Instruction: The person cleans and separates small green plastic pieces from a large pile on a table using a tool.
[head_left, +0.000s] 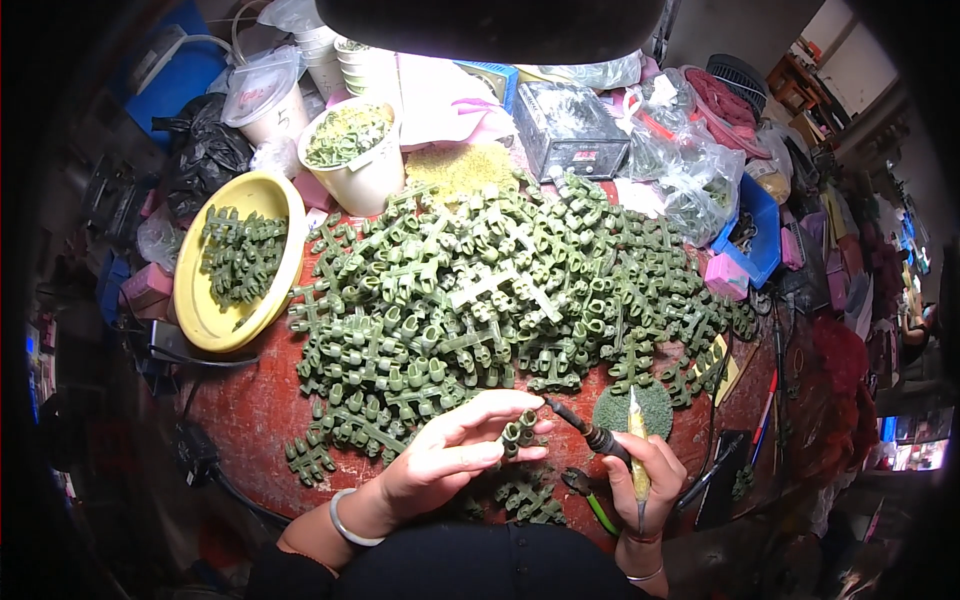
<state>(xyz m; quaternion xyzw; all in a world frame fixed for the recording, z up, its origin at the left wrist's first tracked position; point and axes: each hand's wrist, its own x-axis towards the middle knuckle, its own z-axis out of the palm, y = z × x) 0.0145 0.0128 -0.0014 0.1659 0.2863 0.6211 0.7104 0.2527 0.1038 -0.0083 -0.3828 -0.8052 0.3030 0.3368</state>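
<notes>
Dark rounded shape point(490, 28) at the top seems nearest to the camera. With its fingers the left hand point(450, 455) holds a small green piece point(517, 434); the right hand point(652, 482) is closed around a black tool point(602, 441) and a yellow-handled tool point(638, 440). I judge the step as working this piece with the black tip; contact I cannot tell. Next move probably calls for small, steady motion. Beyond, the heap of green pieces point(440, 310) limits room; green-handled pliers point(603, 513) lie between the hands; bare red table point(245, 425) opens at left.
</notes>
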